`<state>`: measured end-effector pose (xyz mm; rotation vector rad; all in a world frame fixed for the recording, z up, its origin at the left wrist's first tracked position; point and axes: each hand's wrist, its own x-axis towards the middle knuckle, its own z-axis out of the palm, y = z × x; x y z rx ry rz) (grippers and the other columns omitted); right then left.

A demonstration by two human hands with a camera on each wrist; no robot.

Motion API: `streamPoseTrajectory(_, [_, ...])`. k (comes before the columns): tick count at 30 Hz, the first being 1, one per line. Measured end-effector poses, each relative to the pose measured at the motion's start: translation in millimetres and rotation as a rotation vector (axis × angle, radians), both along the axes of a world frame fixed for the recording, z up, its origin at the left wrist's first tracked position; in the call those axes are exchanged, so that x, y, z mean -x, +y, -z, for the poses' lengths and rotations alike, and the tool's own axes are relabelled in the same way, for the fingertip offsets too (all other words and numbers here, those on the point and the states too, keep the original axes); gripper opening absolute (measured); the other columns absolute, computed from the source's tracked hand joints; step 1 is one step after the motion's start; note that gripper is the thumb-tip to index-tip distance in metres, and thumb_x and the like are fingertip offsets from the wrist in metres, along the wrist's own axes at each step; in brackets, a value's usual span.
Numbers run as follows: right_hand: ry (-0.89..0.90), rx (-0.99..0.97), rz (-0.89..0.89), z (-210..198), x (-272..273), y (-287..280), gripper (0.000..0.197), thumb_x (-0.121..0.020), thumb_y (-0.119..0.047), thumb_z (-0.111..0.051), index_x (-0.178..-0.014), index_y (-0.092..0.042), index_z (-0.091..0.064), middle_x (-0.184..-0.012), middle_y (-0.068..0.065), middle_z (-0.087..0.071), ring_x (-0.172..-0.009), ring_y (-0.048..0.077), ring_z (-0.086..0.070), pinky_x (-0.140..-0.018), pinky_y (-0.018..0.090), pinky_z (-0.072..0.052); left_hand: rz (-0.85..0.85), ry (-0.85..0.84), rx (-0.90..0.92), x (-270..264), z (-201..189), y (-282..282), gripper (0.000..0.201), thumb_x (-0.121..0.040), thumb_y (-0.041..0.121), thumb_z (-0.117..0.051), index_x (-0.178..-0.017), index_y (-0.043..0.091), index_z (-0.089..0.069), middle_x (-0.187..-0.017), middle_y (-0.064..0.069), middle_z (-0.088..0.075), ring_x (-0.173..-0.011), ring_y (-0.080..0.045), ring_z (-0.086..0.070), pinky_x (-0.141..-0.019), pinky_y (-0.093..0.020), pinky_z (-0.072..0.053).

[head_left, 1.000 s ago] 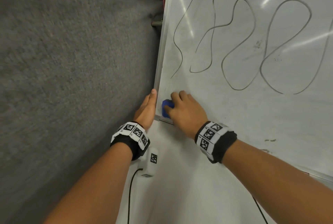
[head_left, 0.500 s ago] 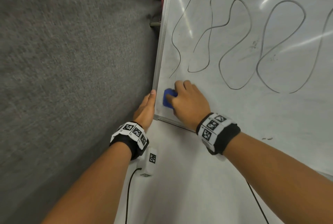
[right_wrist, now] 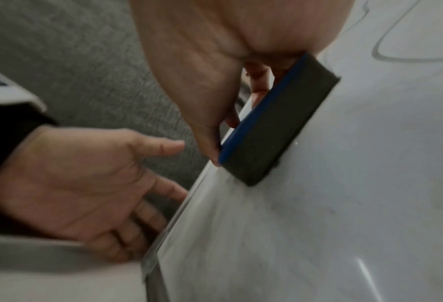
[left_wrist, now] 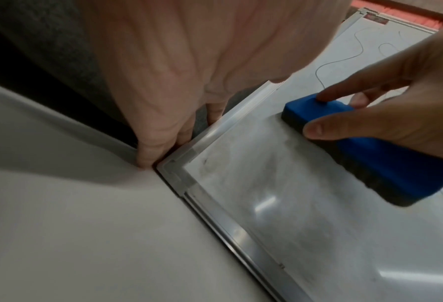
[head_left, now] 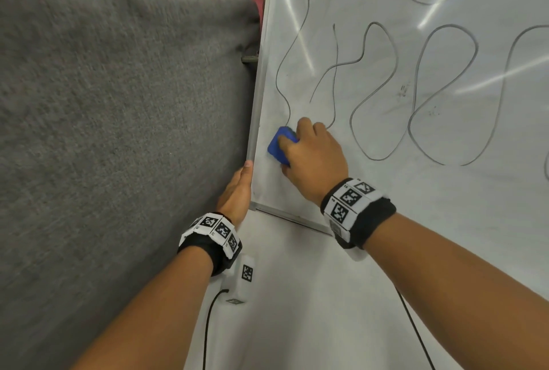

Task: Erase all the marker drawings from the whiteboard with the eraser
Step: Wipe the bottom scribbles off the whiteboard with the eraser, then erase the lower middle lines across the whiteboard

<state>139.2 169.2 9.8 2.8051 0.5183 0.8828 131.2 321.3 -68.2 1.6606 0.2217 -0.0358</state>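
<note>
right hand [head_left: 312, 158] gripping eraser [head_left: 280, 143], whiteboard [head_left: 416, 191] beside grey fabric [head_left: 118, 131]

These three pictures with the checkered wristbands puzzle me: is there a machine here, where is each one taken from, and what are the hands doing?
No machine: a person works with bare hands and wears three cameras. The big picture comes from a head camera looking down; the other two come from cameras on each wrist, looking along the fingers. The checkered wristbands sit on both wrists.

The right hand grips a blue eraser with a dark felt underside, pressed against the whiteboard near its lower left corner. Wavy marker lines still cover much of the board. The left hand rests with straight fingers against the board's metal frame. Beside the board is a grey fabric surface.
</note>
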Motion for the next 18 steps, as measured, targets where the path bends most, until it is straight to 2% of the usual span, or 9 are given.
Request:
streamPoseTrajectory(2, [0.020,0.060,-0.015,12,4,1,0.028,-0.074,-0.017,-0.079,-0.097,-0.010,-0.065,-0.095,0.010,-0.054,-0.077,0.029,-0.053,-0.058,0.033,-0.039,-0.007,0.035,-0.015,-1,-6,0,0.105,-0.065,0.099,-0.024,-0.152,0.041,-0.036,-0.158,0.006,-0.038,-0.145,-0.019,-0.034,-0.122,-0.049,-0.022])
streamPoseTrajectory(3, [0.036,0.096,-0.034,19,6,0,0.031,-0.072,-0.018,-0.080,-0.098,-0.010,-0.066,-0.096,0.010,-0.054,-0.076,0.029,-0.053,-0.058,0.034,-0.040,-0.015,0.033,-0.034,-1,-10,0,0.101,-0.071,0.097,-0.022,-0.152,0.039,-0.036,-0.158,0.005,-0.039,-0.145,-0.020,-0.035,-0.122,-0.048,-0.022])
streamPoseTrajectory(6, [0.059,0.079,-0.036,24,7,-4,0.034,-0.072,-0.022,-0.081,-0.101,-0.012,-0.068,-0.096,0.009,-0.054,-0.078,0.028,-0.053,-0.060,0.033,-0.039,-0.084,-0.035,-0.200,0,-18,-3,0.067,-0.099,0.066,-0.025,-0.155,0.029,-0.032,-0.158,-0.004,-0.037,-0.145,-0.027,-0.034,-0.120,-0.045,-0.025])
streamPoseTrajectory(7, [0.051,0.035,-0.033,20,6,-4,0.034,-0.073,-0.024,-0.081,-0.101,-0.012,-0.067,-0.096,0.009,-0.054,-0.080,0.029,-0.053,-0.060,0.033,-0.038,-0.118,-0.067,-0.278,1,-19,-5,0.062,-0.101,0.060,-0.030,-0.153,0.026,-0.035,-0.154,-0.010,-0.041,-0.141,-0.030,-0.038,-0.117,-0.044,-0.029])
streamPoseTrajectory(9, [0.047,-0.079,-0.048,11,4,-4,0.035,-0.075,-0.027,-0.080,-0.103,-0.012,-0.065,-0.097,0.010,-0.052,-0.082,0.030,-0.052,-0.060,0.032,-0.039,-0.197,-0.174,-0.364,6,-23,-11,0.048,-0.101,0.050,-0.043,-0.139,0.021,-0.048,-0.134,-0.016,-0.055,-0.124,-0.031,-0.048,-0.102,-0.038,-0.039])
streamPoseTrajectory(11, [0.037,-0.195,-0.073,8,6,-5,0.040,-0.075,-0.031,-0.080,-0.106,-0.013,-0.061,-0.098,0.010,-0.050,-0.082,0.029,-0.050,-0.060,0.035,-0.045,-0.220,-0.255,-0.311,10,-30,-20,0.030,-0.099,0.043,-0.050,-0.119,0.022,-0.056,-0.108,-0.008,-0.064,-0.106,-0.026,-0.057,-0.086,-0.032,-0.042])
streamPoseTrajectory(13, [0.022,-0.275,-0.094,10,10,-6,0.049,-0.073,-0.033,-0.082,-0.110,-0.016,-0.054,-0.096,0.008,-0.050,-0.080,0.027,-0.049,-0.058,0.036,-0.048,-0.166,-0.267,-0.180,8,-38,-30,0.022,-0.093,0.049,-0.051,-0.105,0.032,-0.060,-0.094,0.002,-0.069,-0.097,-0.023,-0.065,-0.083,-0.037,-0.052])
streamPoseTrajectory(15, [0.001,-0.329,-0.094,13,12,-9,0.058,-0.069,-0.032,-0.086,-0.111,-0.017,-0.049,-0.095,0.008,-0.052,-0.078,0.026,-0.050,-0.057,0.036,-0.048,-0.138,-0.239,-0.027,5,-47,-39,0.027,-0.081,0.059,-0.053,-0.094,0.038,-0.064,-0.089,0.003,-0.074,-0.089,-0.023,-0.071,-0.083,-0.047,-0.059])
streamPoseTrajectory(18, [-0.015,-0.390,-0.117,17,12,-15,0.057,-0.069,-0.028,-0.085,-0.112,-0.012,-0.051,-0.096,0.011,-0.054,-0.081,0.027,-0.051,-0.058,0.037,-0.048,-0.131,-0.159,0.090,-3,-51,-47,0.047,-0.068,0.064,-0.058,-0.100,0.031,-0.067,-0.092,-0.004,-0.075,-0.084,-0.026,-0.074,-0.078,-0.049,-0.062])
